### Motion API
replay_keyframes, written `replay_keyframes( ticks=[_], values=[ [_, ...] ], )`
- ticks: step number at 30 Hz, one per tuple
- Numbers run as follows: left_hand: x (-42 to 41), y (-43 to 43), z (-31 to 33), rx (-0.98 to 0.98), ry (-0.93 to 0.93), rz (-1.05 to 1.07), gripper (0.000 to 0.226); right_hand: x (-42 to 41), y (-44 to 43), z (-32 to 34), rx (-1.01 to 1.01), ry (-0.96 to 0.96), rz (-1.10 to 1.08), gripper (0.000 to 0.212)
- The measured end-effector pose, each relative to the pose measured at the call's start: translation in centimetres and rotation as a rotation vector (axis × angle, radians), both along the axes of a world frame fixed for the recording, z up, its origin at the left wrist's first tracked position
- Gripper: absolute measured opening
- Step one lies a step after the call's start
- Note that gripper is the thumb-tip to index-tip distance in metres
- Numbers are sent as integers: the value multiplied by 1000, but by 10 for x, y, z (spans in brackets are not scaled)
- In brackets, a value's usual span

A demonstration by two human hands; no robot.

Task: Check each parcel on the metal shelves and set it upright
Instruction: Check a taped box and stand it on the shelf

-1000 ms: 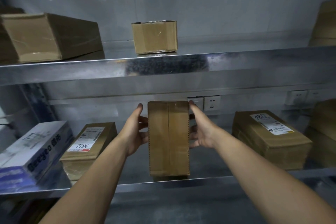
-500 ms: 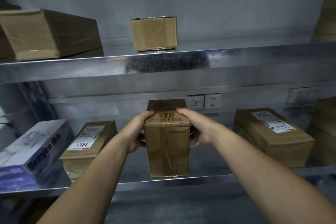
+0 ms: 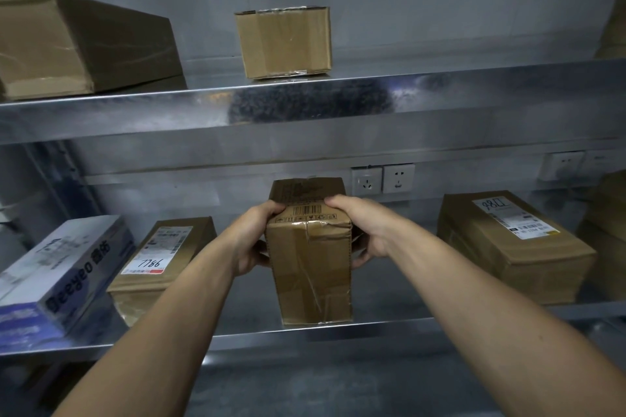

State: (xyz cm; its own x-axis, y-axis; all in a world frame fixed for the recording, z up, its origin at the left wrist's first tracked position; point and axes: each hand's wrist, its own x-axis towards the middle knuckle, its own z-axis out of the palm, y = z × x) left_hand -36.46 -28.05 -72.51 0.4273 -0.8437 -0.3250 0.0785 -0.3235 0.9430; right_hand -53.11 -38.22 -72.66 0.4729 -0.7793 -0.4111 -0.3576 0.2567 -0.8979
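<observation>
Mid-span on lower metal shelf, I hold tall brown parcel on end, base apparently down near front lip. Left hand and right hand clamp upper sides, fingers curled over barcoded top edge. My judgement for clean finish: seat base flat, nudge back from lip, test for wobble before letting go. Crumpled taped top suggests soft card, so squeeze lightly. Parcel marked 7786 at left and flat labelled parcel at right lie apart, likely next.
</observation>
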Motion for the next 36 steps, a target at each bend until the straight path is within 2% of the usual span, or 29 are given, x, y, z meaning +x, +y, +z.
replay_keyframes(
  ticks=[12,16,18,22,24,27,29,32,36],
  values=[
    [-1,4,4,-60,-32,13,35,-12,1,6,27,-56,-15,43],
    [0,5,7,-114,-38,34,38,-17,-2,7,26,-178,-42,57],
    [1,7,8,-147,-20,24,41,-19,1,8,33,-241,-44,56],
    [4,12,3,-168,93,24,62,-22,2,1,88,-356,-105,59],
    [5,14,-1,-169,127,22,68,-22,3,-6,96,-360,-132,67],
    [3,17,-9,-136,136,18,63,-22,5,-16,94,-337,-145,84],
    [2,19,-15,-109,135,8,62,-23,10,-17,88,-339,-134,78],
    [2,18,-24,-79,135,-14,63,-24,14,-21,63,-320,-106,53],
    [-5,17,-32,-45,105,-46,60,-22,17,-32,61,-263,-97,55]
  ],
)
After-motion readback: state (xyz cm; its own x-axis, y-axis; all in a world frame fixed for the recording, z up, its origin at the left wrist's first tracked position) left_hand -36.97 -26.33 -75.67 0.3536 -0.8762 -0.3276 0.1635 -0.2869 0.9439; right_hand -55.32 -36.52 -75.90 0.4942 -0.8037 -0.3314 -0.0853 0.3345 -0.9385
